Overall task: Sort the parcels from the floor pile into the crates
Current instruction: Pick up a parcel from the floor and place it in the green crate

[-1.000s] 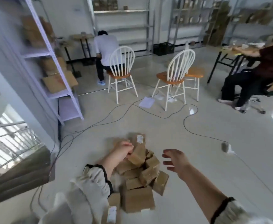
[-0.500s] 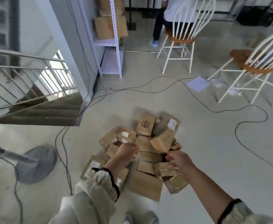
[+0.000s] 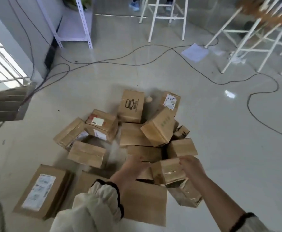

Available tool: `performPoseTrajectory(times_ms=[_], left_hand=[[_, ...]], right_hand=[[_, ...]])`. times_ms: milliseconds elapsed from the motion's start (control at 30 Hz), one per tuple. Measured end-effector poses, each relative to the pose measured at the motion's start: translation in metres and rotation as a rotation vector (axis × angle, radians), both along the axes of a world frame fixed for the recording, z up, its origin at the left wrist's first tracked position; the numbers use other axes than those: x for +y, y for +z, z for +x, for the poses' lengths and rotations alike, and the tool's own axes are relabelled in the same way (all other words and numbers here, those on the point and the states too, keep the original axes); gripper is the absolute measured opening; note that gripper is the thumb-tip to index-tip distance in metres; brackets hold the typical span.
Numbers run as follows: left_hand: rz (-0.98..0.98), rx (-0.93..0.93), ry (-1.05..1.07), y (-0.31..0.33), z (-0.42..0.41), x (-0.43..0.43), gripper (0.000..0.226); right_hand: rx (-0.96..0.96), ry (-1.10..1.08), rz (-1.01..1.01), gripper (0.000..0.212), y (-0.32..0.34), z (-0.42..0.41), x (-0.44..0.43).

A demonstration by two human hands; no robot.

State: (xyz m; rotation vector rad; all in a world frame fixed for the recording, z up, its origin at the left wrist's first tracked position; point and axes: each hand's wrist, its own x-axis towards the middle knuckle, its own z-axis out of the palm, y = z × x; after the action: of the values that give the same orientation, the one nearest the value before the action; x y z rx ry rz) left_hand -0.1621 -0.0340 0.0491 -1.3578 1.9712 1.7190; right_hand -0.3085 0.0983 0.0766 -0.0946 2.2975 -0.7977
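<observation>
1. Underfoot, we stand on a pale, glossy floor that mirrors the daylight; black cables snake across it from the wall on our left towards the right.
2. Beyond the cables a white metal shelf rack stands against the wall. The legs of white chairs show further right, with a sheet of paper lying near them.
3. At far left a railing guards stairs that go down.
4. Brown cardboard parcels lie heaped on the floor right before us, some flat, some tipped on edge. A few carry white labels, and one upright box bears a dark printed logo.
5. At the heap's near left corner lies a flat labelled parcel.
6. Those we see plainly are closed and taped.
7. We hold one small taped parcel at the near edge of the heap, above a large flat box. Our left hand grips its left end, and the fingers of our right hand curl over its top right edge.
</observation>
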Motion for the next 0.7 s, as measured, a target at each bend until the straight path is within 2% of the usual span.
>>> performPoseTrajectory(times_ms=[67,133,200,267,333,433,700], left_hand=[[-0.039,0.062,-0.155,-0.048,-0.024,0.013,0.040],[-0.091,0.109,-0.333,-0.086,-0.045,0.028,0.084],[-0.269,0.118,-0.524,-0.118,-0.063,0.041,0.111],[-0.465,0.145,-0.631,-0.142,-0.072,0.048,0.115],[-0.541,0.172,-0.640,-0.157,-0.070,0.049,0.118],[-0.488,0.190,-0.589,-0.167,-0.064,0.046,0.122],[-0.485,0.258,-0.489,-0.152,-0.062,0.025,0.112]], right_hand=[[0.096,0.052,0.053,0.015,-0.042,-0.018,0.009],[0.178,0.082,0.091,0.015,-0.079,-0.035,0.016],[0.221,0.100,0.117,0.014,-0.108,-0.048,0.020],[0.222,0.147,0.136,0.008,-0.129,-0.056,0.022],[0.215,0.167,0.121,0.007,-0.144,-0.059,0.024],[0.213,0.150,0.067,0.010,-0.154,-0.057,0.026],[0.236,0.162,-0.042,0.010,-0.152,-0.058,0.019]])
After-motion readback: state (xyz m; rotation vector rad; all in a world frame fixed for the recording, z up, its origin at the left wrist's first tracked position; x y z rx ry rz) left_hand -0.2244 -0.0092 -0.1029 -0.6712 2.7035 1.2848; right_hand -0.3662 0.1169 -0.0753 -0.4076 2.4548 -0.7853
